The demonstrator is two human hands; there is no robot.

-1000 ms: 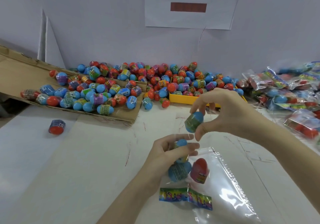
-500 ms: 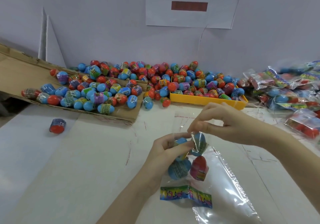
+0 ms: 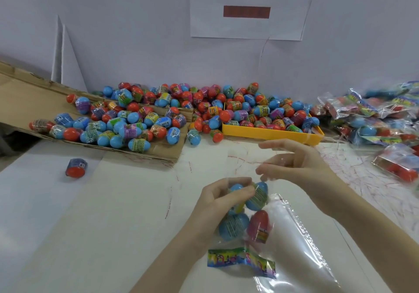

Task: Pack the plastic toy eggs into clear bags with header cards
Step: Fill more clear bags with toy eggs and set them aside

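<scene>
A clear bag (image 3: 294,236) with a colourful header card (image 3: 241,262) lies on the white table in front of me. Inside it sit a blue egg (image 3: 233,226) and a red egg (image 3: 258,224). A blue egg with a green label (image 3: 258,196) is at the bag's mouth. My left hand (image 3: 220,202) grips the mouth of the bag, with another blue egg (image 3: 235,188) under its fingers. Just above the mouth hovers my right hand (image 3: 294,166), fingers loosely curled and holding no egg.
A big pile of loose eggs (image 3: 136,120) lies on a cardboard flap at the back left and spills into a yellow tray (image 3: 272,134). Filled bags (image 3: 385,116) are heaped at the right. One stray egg (image 3: 76,168) sits alone on the left.
My right hand brought the green-labelled blue egg down to the bag's mouth, let it go and drew back upward. My left hand kept holding the bag.
</scene>
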